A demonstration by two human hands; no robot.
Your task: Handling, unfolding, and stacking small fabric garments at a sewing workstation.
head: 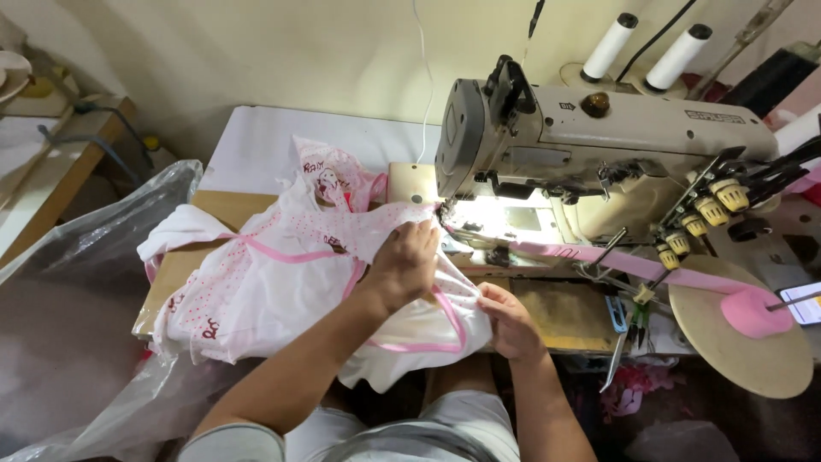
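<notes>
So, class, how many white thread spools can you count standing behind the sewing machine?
2. One white spool stands upright behind the sewing machine; the second spool stands just right of it. Others may be out of view.

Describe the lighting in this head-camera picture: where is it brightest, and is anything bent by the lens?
Head view: the sewing machine lamp glares white beside the left hand; the right hand sits dimmer; lower corners fall into shadow; the table edges bow slightly.
</notes>
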